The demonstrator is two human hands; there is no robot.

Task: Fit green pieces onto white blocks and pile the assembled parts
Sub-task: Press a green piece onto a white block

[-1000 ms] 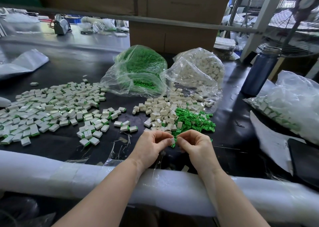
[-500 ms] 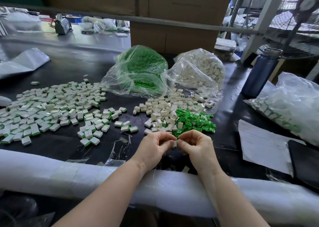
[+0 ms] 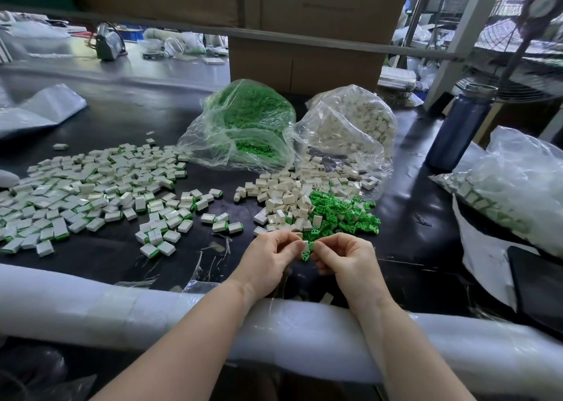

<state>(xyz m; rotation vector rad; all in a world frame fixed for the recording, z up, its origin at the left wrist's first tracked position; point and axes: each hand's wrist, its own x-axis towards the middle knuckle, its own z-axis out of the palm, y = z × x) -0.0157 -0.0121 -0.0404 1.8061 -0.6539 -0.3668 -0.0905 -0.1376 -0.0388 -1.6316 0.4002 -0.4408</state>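
Note:
My left hand [image 3: 269,259] and my right hand [image 3: 342,257] meet at the table's front. Between their fingertips sits a white block [image 3: 305,246] with a green piece [image 3: 305,256] showing under it; both hands pinch this pair. Just behind lie a heap of loose white blocks [image 3: 292,199] and a heap of loose green pieces [image 3: 341,211]. A wide spread of assembled white-and-green parts [image 3: 91,193] covers the table's left side.
Two open plastic bags stand at the back: one of green pieces [image 3: 243,126], one of white blocks [image 3: 350,120]. A dark bottle [image 3: 460,129] and a bag of assembled parts [image 3: 511,193] are at the right. A white foam roll [image 3: 91,306] lines the front edge.
The hands stay together at the same spot; their fingers have shifted slightly and the white block with its green piece now shows between the fingertips.

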